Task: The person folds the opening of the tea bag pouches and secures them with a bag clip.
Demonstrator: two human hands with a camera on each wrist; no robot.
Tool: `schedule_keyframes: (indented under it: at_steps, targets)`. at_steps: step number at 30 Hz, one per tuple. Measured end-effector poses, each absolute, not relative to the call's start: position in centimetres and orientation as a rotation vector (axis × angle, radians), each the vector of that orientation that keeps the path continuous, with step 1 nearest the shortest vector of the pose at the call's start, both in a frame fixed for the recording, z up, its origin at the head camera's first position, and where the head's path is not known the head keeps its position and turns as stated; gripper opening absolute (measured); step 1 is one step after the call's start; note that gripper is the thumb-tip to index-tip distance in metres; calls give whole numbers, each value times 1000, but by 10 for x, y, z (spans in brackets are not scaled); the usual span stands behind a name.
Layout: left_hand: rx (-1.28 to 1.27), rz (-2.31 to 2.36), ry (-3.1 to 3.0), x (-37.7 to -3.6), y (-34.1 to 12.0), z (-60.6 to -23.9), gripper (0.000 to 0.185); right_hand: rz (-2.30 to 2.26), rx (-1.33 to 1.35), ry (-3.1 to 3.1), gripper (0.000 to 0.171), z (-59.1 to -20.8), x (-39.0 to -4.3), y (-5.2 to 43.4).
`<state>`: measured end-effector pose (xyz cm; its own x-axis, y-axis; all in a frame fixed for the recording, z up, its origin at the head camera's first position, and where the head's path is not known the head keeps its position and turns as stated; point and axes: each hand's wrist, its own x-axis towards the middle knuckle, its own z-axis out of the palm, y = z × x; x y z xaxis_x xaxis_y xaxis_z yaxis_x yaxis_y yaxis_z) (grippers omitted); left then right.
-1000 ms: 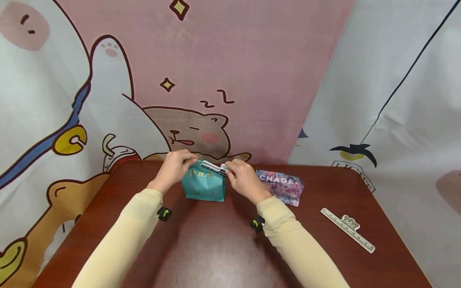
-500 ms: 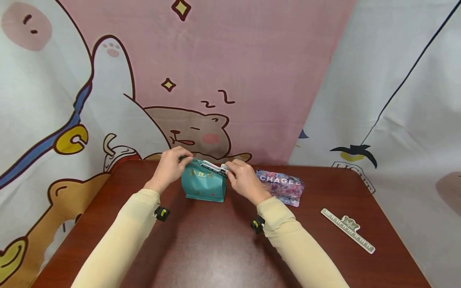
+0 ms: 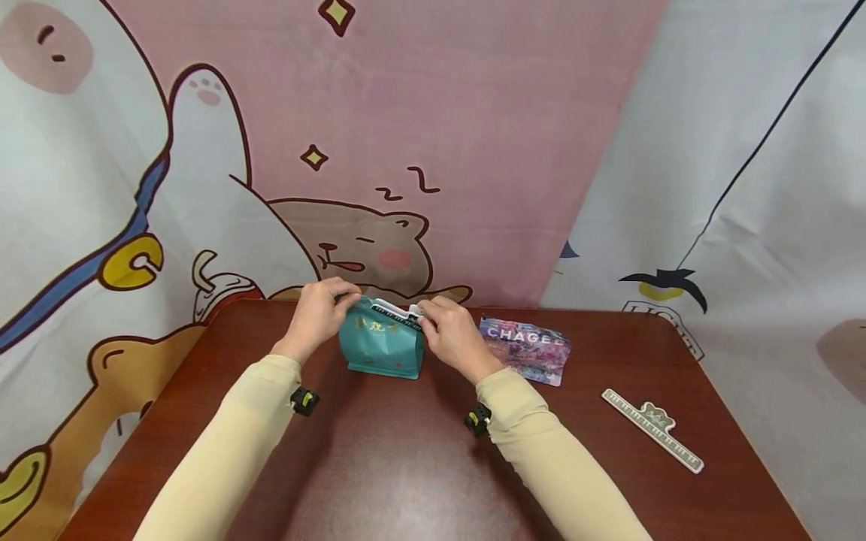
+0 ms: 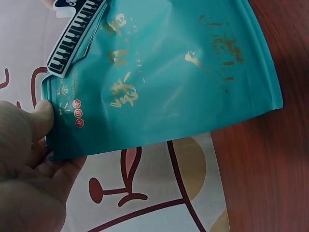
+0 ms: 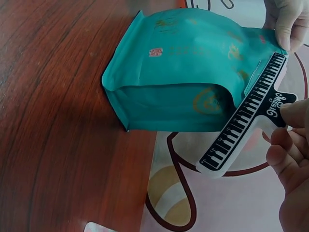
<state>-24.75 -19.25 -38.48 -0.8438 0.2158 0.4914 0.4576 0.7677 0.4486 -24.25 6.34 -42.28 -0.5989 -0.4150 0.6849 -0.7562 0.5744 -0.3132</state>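
Cartoon backdrop (image 3: 487,135) behind, brown table (image 3: 406,466) below. Head cam: teal bag (image 3: 381,349) upright on table, btwn the hands. L hand (image 3: 319,315) has edged out twd the bag's top L corner vs 1 sec ago; piano clip (image 3: 397,315) & R hand (image 3: 456,334) a touch further L too, so prob. more of the top's spanned. L wrist cam: thumb & fingers pinch bag's top corner, no gap. R wrist cam: fingers pinch clip's handle; one end overhangs bag. Clamped? Can't tell.
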Motion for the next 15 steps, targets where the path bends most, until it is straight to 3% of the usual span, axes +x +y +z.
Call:
schedule_keyframes:
  at_steps: [15]
  targets:
    - [-508,-786,-2553,-248,-193,-385,8,816,893,-2220,20,-421,-244,54]
